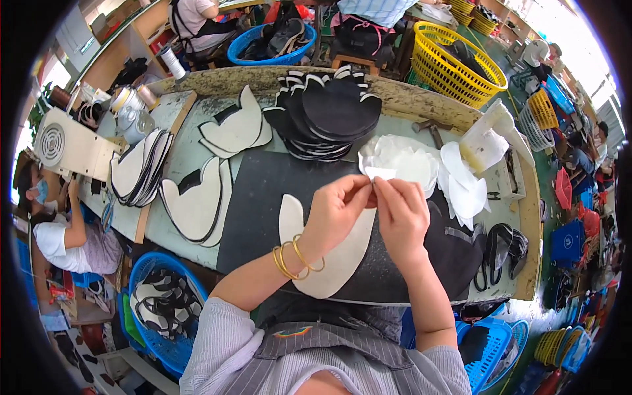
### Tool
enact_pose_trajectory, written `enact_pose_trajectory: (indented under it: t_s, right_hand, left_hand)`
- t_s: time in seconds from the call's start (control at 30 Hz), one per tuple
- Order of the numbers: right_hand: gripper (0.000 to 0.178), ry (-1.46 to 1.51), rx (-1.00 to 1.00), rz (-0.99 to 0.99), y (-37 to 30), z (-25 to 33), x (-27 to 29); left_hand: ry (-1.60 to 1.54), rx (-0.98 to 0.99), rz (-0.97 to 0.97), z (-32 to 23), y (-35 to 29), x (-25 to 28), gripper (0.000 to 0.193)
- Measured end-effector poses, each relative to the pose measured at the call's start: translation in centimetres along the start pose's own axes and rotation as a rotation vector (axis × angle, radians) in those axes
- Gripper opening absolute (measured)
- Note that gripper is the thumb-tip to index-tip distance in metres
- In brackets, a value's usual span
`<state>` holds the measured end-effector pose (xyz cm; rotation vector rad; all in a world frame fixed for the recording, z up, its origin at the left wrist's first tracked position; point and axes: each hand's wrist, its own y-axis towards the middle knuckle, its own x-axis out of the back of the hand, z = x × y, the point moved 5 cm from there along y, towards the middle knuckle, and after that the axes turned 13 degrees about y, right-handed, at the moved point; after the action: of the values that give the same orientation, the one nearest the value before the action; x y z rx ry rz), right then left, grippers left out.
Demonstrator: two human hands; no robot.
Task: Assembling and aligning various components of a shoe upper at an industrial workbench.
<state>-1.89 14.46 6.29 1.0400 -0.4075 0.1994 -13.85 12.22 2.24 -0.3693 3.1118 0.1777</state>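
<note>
Both my hands meet over the middle of the bench with fingertips pinched together. Between them is a small, thin white piece (380,173), with its upper edge showing above the fingers. My left hand (337,214) and my right hand (403,220) both grip it, thumbs against forefingers. Beneath them a cream, curved shoe-upper piece (332,266) lies on a black mat (257,197), partly covered by my left hand and wrist. Just beyond the fingers sits a pile of translucent white cut pieces (408,158). More white pieces (461,187) lie to its right.
Black upper pieces (329,112) are stacked at the back. Cream pieces (197,197) lie left. A hammer (431,130) and scissors (490,260) rest on the right. The bench has a raised wooden rim (428,105). A co-worker (72,237) sits left; baskets (454,66) stand around.
</note>
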Motion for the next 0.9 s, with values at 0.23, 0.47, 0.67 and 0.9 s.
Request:
enact_pose_trajectory:
  t_s: [0.23, 0.47, 0.67, 0.9]
  right_hand:
    - [0.031, 0.040, 0.187, 0.126, -1.3, 4.4, -0.9]
    - [0.023, 0.090, -0.114, 0.006, -2.2, 4.3, 0.0]
    - [0.009, 0.522, -0.282, 0.065, -2.4, 5.0, -0.9]
    - [0.015, 0.808, -0.774, -0.111, -3.2, 3.7, -3.7]
  left_hand:
    - [0.263, -0.067, -0.102, -0.7, -5.6, 2.2, 0.016]
    - [-0.266, 0.229, 0.038, 0.2, -6.3, 2.4, 0.015]
    - [-0.312, 0.047, 0.027, -0.4, -6.8, 2.0, 0.022]
    - [0.119, -0.174, -0.312, 0.7, -7.0, 3.3, 0.016]
